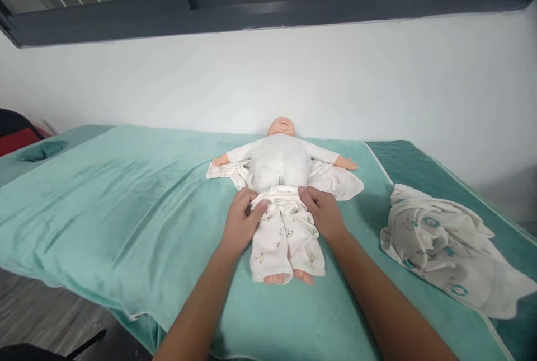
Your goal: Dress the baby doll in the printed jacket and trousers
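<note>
A baby doll lies on its back on the green bed cover, arms spread out to both sides. White printed baby pants cover its legs, with the toes showing at the cuffs. My left hand grips the waistband at its left side, thumb on top. At the right side of the waistband, my right hand pinches the cloth between thumb and fingers. Beneath the doll's back and arms a white baby shirt is spread open.
A crumpled white printed cloth lies at the right of the bed. The green bed cover has a hole at its far left end. A white wall and a dark window frame stand behind; a red and black object is at the left edge.
</note>
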A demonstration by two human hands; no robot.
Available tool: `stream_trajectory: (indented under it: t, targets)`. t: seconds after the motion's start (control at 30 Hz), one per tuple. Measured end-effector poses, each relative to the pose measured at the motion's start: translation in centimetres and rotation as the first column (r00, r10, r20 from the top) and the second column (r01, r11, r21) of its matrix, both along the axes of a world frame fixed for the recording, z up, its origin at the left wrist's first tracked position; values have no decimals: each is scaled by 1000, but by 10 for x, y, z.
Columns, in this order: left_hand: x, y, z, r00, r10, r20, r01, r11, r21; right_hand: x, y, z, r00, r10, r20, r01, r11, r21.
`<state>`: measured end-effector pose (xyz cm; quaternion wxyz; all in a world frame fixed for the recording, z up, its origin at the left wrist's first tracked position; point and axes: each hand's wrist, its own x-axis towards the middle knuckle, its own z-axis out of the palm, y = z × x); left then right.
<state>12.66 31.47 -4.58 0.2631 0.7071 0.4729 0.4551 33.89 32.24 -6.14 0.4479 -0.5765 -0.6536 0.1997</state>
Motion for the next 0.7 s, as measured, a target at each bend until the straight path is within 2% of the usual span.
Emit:
stream_trajectory:
  t: [0.17, 0.27, 0.53, 0.7]
  targets:
    - [0, -35, -7, 999, 32, -10, -32, 997, -66, 1, 1, 0, 1000, -5, 31, 4, 999, 38]
    - [1, -44, -14, 999, 45, 13, -42, 989, -143, 2, 0, -1, 1000, 10, -14, -10, 999, 41]
    - [2, -38, -17, 998, 38, 53, -26, 978, -205, 2, -5, 2, 992, -26, -120, 22, 999, -32]
    - [1, -36, -19, 995, 36, 97, -16, 979, -202, -1, -38, 4, 990, -33, -137, 24, 997, -68]
